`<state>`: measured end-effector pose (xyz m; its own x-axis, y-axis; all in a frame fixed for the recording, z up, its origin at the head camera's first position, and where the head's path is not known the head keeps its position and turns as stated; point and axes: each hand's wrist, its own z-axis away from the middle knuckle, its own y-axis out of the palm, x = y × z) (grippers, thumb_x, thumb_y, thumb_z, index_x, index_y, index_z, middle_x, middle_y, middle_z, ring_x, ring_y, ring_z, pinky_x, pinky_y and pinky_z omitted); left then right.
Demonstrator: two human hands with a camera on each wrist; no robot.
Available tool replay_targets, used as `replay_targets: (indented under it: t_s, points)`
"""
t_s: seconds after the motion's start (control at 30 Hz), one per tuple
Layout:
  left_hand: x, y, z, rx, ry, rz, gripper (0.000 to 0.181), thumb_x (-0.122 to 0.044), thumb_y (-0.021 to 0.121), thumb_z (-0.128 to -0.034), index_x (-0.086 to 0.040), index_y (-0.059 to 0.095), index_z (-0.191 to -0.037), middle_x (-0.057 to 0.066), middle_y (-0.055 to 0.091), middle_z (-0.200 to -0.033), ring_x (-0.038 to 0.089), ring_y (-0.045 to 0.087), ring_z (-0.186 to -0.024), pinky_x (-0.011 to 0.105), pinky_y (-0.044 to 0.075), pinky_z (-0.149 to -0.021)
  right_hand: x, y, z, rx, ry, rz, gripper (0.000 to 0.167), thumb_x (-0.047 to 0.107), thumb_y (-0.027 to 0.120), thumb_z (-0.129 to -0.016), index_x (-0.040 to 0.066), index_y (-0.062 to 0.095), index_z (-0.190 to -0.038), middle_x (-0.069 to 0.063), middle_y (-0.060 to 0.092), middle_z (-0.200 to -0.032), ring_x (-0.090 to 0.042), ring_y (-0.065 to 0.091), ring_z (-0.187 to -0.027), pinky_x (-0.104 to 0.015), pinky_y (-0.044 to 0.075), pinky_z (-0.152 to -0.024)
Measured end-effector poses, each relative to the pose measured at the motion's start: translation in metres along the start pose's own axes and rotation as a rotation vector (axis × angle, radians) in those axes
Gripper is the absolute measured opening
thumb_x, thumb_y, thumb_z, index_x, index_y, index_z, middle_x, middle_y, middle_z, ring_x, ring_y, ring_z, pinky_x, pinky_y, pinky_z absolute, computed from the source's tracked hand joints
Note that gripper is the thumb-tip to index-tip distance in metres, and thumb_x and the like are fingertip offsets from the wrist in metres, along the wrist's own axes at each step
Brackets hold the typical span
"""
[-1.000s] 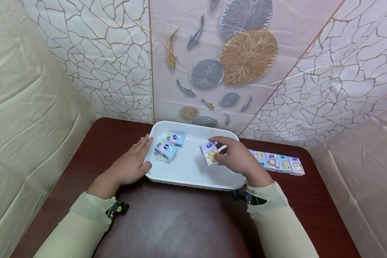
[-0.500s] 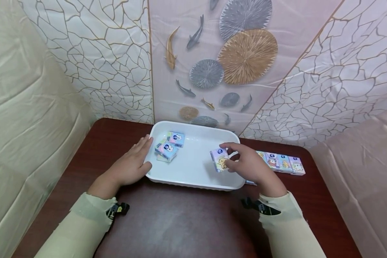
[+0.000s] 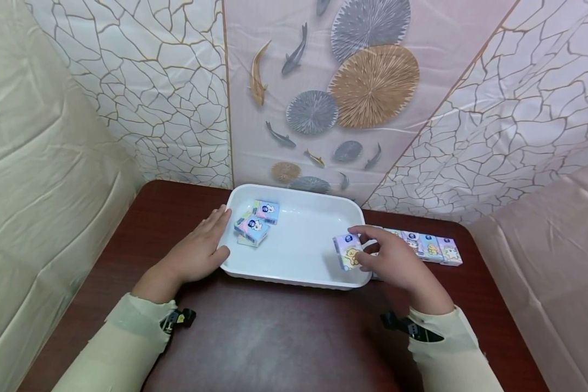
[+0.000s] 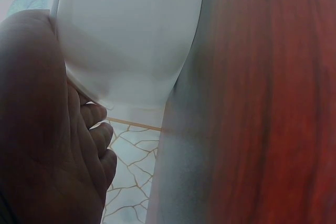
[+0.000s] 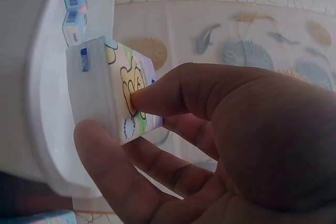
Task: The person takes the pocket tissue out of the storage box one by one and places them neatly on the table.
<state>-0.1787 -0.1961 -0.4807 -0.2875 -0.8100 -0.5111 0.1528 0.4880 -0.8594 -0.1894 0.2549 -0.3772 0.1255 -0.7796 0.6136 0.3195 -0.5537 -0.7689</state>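
Note:
In the head view, my right hand (image 3: 392,256) pinches a small purple tissue pack (image 3: 347,251) with a yellow cartoon animal on it. The pack is held tilted over the right end of a white tray (image 3: 299,247). Seen from the right wrist, the thumb presses the pack's printed face and the fingers support it behind and below. My left hand (image 3: 196,247) rests with straight fingers along the tray's left rim; the left wrist view shows its palm beside the tray wall. Several blue and pink tissue packs (image 3: 252,228) lie in a loose pile at the tray's left end.
To the right of the tray, a row of tissue packs (image 3: 431,247) lies on the dark red-brown table (image 3: 274,337), partly hidden by my right hand. A patterned cloth (image 3: 313,147) hangs behind the table, and plain fabric closes in both sides.
My right hand has moved right and toward me, carrying the tissue pack from mid-tray to near the tray's right rim. The left hand and the piled packs stay in place.

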Motion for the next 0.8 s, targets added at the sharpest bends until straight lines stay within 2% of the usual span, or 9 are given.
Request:
replay_targets:
  t_s: [0.2, 0.43, 0.6, 0.8]
  points:
    - [-0.002, 0.000, -0.001, 0.000, 0.000, -0.002, 0.085, -0.028, 0.046, -0.1103, -0.011, 0.005, -0.182, 0.015, 0.006, -0.191, 0.040, 0.009, -0.178, 0.064, 0.017, -0.142, -0.014, -0.008, 0.017, -0.009, 0.030, 0.010, 0.057, 0.025, 0.078, -0.104, 0.026, 0.064, -0.159, -0.015, 0.068, -0.146, -0.036, 0.073, -0.121, -0.036, 0.068, -0.081]
    - [-0.002, -0.001, 0.000, 0.001, -0.003, -0.003, 0.085, -0.029, 0.046, -0.1104, -0.011, 0.004, -0.182, 0.015, 0.005, -0.191, 0.040, 0.008, -0.178, 0.063, 0.017, -0.142, -0.031, -0.015, 0.034, -0.036, 0.037, -0.014, 0.060, 0.019, 0.077, -0.104, 0.018, 0.061, -0.161, -0.018, 0.068, -0.140, -0.030, 0.074, -0.108, -0.031, 0.065, -0.078]
    - [-0.001, -0.001, 0.000, 0.003, -0.004, -0.005, 0.085, -0.028, 0.046, -0.1106, -0.011, 0.004, -0.182, 0.014, 0.004, -0.191, 0.040, 0.008, -0.178, 0.063, 0.016, -0.142, -0.041, -0.018, 0.043, -0.049, 0.053, -0.031, 0.059, 0.020, 0.077, -0.105, 0.017, 0.061, -0.162, -0.021, 0.068, -0.141, -0.030, 0.073, -0.108, -0.028, 0.066, -0.077]
    - [-0.001, -0.001, 0.000, 0.003, -0.003, -0.001, 0.085, -0.028, 0.046, -0.1102, -0.011, 0.005, -0.182, 0.016, 0.005, -0.191, 0.041, 0.009, -0.177, 0.065, 0.016, -0.142, -0.052, -0.024, 0.051, -0.059, 0.041, -0.091, 0.058, 0.016, 0.075, -0.106, 0.014, 0.060, -0.162, -0.025, 0.066, -0.141, -0.033, 0.073, -0.108, -0.031, 0.070, -0.078]
